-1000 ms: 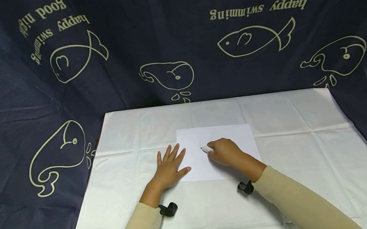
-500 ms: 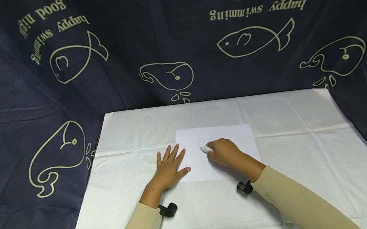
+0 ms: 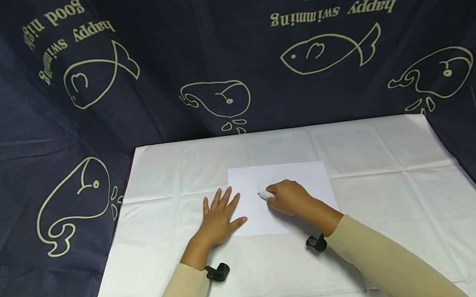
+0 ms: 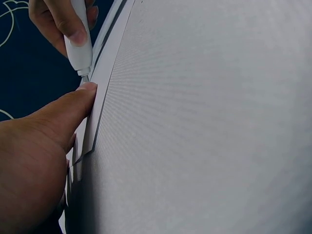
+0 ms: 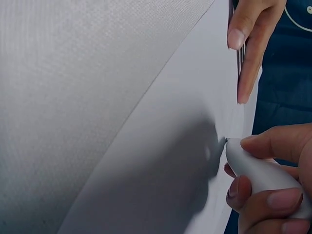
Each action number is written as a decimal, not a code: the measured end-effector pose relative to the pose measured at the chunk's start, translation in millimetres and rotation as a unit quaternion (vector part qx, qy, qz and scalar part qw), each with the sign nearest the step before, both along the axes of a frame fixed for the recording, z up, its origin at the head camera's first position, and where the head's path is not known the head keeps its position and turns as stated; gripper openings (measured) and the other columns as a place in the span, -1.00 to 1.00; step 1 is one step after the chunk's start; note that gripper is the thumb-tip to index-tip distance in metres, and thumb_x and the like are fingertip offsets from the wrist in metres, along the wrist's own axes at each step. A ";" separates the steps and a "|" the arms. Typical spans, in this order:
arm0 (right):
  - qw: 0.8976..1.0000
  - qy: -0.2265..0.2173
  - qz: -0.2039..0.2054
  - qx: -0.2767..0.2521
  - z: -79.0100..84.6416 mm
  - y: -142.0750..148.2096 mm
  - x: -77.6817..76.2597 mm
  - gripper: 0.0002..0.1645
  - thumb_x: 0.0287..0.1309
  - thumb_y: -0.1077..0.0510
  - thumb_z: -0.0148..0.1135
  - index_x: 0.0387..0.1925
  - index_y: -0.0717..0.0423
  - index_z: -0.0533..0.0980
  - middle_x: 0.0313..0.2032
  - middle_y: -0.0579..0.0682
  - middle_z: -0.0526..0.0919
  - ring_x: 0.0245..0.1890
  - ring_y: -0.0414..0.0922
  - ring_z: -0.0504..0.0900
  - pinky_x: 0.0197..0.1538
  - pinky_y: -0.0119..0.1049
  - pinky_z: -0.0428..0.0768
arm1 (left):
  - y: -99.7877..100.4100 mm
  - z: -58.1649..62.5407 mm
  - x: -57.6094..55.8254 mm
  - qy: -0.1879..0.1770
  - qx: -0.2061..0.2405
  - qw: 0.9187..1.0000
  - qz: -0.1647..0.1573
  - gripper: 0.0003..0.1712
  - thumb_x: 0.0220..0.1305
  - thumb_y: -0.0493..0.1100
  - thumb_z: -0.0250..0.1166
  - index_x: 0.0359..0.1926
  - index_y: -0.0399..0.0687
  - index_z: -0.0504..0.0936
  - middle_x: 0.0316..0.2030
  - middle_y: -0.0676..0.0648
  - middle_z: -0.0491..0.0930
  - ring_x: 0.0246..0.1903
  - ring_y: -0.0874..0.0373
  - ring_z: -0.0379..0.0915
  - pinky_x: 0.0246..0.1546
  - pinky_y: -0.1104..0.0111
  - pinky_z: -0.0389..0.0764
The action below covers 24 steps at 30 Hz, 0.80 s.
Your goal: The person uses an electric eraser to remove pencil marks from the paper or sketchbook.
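A white sheet of paper [image 3: 254, 221] lies on the cloth-covered table. My left hand [image 3: 217, 223] rests flat with spread fingers over its left edge. My right hand [image 3: 290, 197] grips a thick white pen [image 3: 266, 194] with a tapered body and a thin tip. In the left wrist view, the pen [image 4: 79, 53] points down past my left thumb [image 4: 73, 107]. The right wrist view shows curled fingers [image 5: 273, 200] and thumb round the pen [image 5: 253, 168], its dark tip right at the paper [image 5: 190, 92]. A faint thin line runs upward from the tip on the sheet.
A white creased cloth [image 3: 388, 239] covers the table. Dark blue fabric [image 3: 219, 32] with fish and whale drawings hangs behind and at the sides. Black wrist cameras [image 3: 217, 272] sit by both beige sleeves [image 3: 381, 255].
The pen tip has shifted slightly left and toward me across the paper, and the right hand moves with it. My left hand stays in place on the sheet's edge.
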State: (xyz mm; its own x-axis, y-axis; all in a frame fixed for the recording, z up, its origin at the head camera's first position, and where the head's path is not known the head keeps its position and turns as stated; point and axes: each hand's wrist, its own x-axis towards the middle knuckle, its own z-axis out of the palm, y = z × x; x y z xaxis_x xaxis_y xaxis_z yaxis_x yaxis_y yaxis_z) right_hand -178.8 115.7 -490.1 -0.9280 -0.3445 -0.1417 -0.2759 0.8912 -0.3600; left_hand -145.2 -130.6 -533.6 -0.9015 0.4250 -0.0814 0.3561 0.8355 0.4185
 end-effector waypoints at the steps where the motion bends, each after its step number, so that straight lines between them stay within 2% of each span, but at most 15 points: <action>1: 1.000 0.000 -0.001 0.001 0.1 -0.1 0.0 -0.52 0.30 0.07 0.22 0.19 0.18 0.61 0.08 0.20 0.73 0.17 0.20 0.66 0.24 0.07 0.58 | 0.0 0.6 0.1 -0.001 0.000 1.000 -0.001 -0.16 0.46 0.27 0.11 0.59 0.05 0.13 0.63 -0.13 -0.11 0.62 -0.21 -0.34 0.49 -0.34 -0.34; 13: 1.000 0.003 -0.007 0.008 1.4 -1.0 -1.6 -0.52 0.31 0.07 0.20 0.19 0.17 0.61 0.09 0.19 0.72 0.18 0.19 0.65 0.26 0.06 0.57 | 0.1 0.4 -0.2 0.001 0.000 1.000 0.000 -0.17 0.46 0.26 0.12 0.59 0.05 0.14 0.63 -0.14 -0.10 0.62 -0.22 -0.34 0.49 -0.35 -0.35; 19: 1.000 0.003 0.003 0.008 2.1 -1.7 -1.4 -0.52 0.31 0.07 0.20 0.19 0.18 0.61 0.08 0.19 0.73 0.15 0.19 0.66 0.23 0.07 0.59 | 0.3 1.3 0.2 0.000 -0.003 1.000 0.000 -0.16 0.46 0.28 0.11 0.59 0.06 0.13 0.63 -0.13 -0.11 0.62 -0.21 -0.35 0.49 -0.34 -0.35; 24: 1.000 0.005 -0.009 0.005 3.9 -1.2 -2.0 -0.52 0.32 0.07 0.18 0.19 0.18 0.60 0.09 0.19 0.72 0.18 0.19 0.65 0.26 0.07 0.57 | 0.1 1.5 0.5 -0.001 -0.005 1.000 -0.001 -0.16 0.46 0.28 0.11 0.59 0.07 0.13 0.63 -0.12 -0.11 0.62 -0.19 -0.35 0.49 -0.34 -0.35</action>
State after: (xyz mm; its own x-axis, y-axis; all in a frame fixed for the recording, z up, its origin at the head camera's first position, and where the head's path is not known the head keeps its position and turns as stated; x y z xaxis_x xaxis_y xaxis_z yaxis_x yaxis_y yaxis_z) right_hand -180.8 114.5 -486.2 -0.9351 -0.3272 -0.1360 -0.2642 0.8997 -0.3476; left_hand -144.7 -130.5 -532.1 -0.9007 0.4254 -0.0880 0.3560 0.8390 0.4115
